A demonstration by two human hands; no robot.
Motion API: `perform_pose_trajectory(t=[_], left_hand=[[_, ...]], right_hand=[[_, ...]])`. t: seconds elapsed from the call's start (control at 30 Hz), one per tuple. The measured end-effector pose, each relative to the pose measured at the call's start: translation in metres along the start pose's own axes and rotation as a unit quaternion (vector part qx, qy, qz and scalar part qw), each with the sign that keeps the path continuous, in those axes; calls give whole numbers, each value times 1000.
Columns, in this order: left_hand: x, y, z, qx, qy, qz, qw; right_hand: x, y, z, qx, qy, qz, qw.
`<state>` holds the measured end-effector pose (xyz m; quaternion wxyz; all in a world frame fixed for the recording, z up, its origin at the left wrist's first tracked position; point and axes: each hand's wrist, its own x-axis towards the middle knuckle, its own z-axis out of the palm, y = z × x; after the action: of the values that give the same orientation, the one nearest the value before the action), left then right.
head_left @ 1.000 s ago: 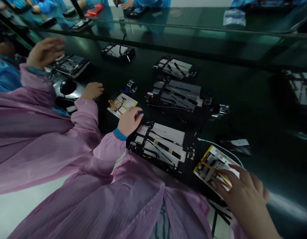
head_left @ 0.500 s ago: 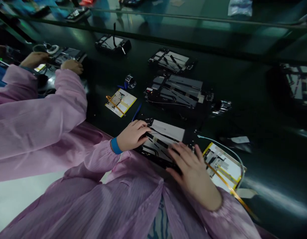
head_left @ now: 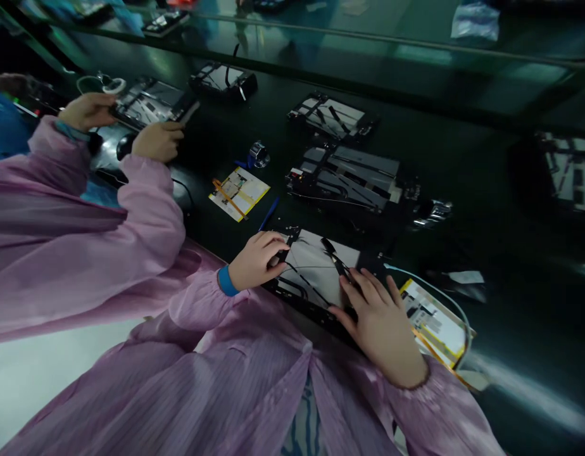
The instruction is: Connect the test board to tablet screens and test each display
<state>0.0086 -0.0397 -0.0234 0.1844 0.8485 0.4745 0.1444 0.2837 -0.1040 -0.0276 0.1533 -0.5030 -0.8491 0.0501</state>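
In front of me lies an opened tablet-like device (head_left: 316,253) with pale flat battery panels and thin black cables. My left hand (head_left: 254,261) is over its left edge, fingers curled, with a gap between thumb and fingertips and nothing visible between them. Across the right part of the device my right hand (head_left: 382,323) is spread, fingertips at the base of a black flat cable (head_left: 331,250). That cable's free end stands up off the panel. Whether the right fingertips press on it is hidden. A thin dark wire (head_left: 309,285) runs slantwise between my hands.
Right of the device lies a yellow-edged panel (head_left: 437,323) beside a pale-blue cord (head_left: 435,288). Further left are another yellow-edged panel (head_left: 240,193) and a blue pen-like tool (head_left: 268,214). More opened devices (head_left: 344,177) stand behind. At left, a co-worker's hands (head_left: 157,140) hold a device.
My right hand has come from the yellow-edged panel onto the device, and my left hand has moved to its left edge. The black flat cable has lifted. The co-worker's device has been raised.
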Motion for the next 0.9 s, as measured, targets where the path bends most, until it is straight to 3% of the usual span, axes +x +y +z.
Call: perform_pose_trajectory(t=[0.33,0.7,0.8,0.9], left_hand=[[17,27,9,54,-18,0,998],[31,43,9,57,-49,24,997],[29,39,1,57,-33,9,998],[14,21,-10,42,30,-53,997]], right_hand=[[16,-8,5,18,90,69,993],[13,0,-7,238,151,188,941],[11,3,-12,245,146,178,942],[3,7,-15,241,137,168,946]])
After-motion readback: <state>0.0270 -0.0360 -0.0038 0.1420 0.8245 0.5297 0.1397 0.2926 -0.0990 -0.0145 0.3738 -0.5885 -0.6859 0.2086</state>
